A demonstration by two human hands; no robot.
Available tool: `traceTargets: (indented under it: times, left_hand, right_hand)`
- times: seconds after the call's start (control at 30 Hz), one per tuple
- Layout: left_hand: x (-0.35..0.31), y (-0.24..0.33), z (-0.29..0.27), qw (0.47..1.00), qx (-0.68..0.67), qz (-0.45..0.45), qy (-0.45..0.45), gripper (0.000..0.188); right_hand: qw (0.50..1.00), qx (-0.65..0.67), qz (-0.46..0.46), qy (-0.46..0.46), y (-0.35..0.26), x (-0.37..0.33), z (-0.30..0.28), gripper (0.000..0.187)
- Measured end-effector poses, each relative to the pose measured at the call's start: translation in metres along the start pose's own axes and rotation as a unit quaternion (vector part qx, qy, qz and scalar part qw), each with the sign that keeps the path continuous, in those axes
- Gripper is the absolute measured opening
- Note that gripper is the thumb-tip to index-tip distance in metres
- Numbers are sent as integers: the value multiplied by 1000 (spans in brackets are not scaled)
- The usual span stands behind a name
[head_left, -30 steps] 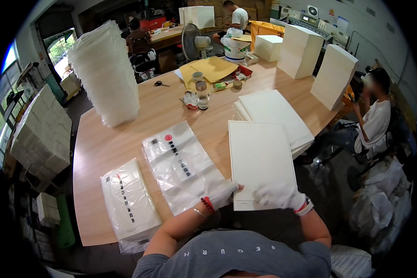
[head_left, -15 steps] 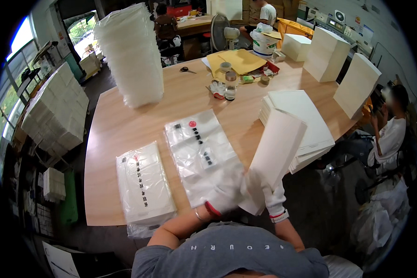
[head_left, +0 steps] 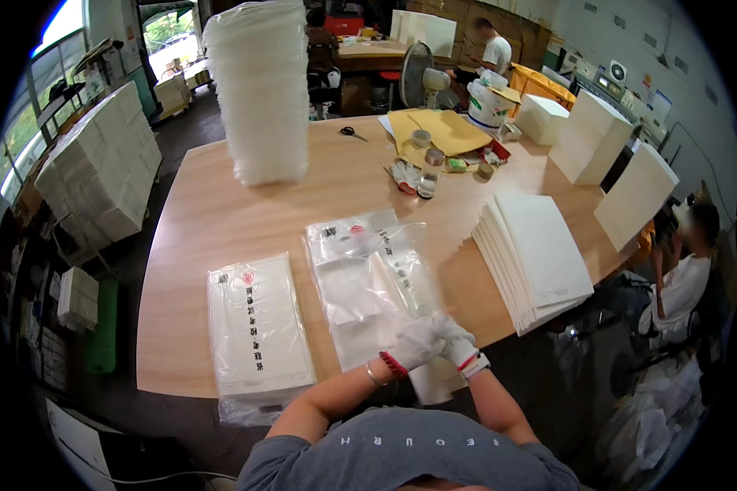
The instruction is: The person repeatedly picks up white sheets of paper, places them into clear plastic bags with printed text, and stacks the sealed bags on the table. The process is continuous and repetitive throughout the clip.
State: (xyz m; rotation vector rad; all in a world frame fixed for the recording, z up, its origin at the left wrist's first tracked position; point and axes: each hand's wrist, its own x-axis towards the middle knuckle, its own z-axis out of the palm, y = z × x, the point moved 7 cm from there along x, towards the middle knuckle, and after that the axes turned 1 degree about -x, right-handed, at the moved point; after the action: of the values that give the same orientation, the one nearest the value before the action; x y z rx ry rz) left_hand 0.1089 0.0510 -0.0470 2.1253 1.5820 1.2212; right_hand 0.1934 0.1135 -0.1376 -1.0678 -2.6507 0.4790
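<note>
Near the close edge of the wood-toned surface [head_left: 196, 221], in the head view, the white-gloved left hand [head_left: 416, 342] and white-gloved right hand [head_left: 453, 335] are gripping a curved white paper bundle [head_left: 434, 383], apparently curling it to narrow it, against a clear printed plastic bag [head_left: 403, 260]. Finger contacts are blurring. Compared with the earlier frame, the bundle is lying farther left, overlapping the bag.

A clear bag [head_left: 403, 270] partly covers curled white paper [head_left: 433, 385].
</note>
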Motion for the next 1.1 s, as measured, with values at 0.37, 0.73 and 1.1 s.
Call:
traceTargets:
  times: [0.37,0.73,1.1]
  left_hand:
    - [-114,-171,-43,896,151,-236,345,34]
    - [-217,-53,-26,895,-24,-436,89,15]
    - [-219,3,-37,884,-129,-425,144,11]
  right_hand:
    - [979,-60,192,-42,76,57,43,47]
    - [993,85,6,-87,14,-98,-12,44]
    - [986,124,107,-17,7,-150,-58,37]
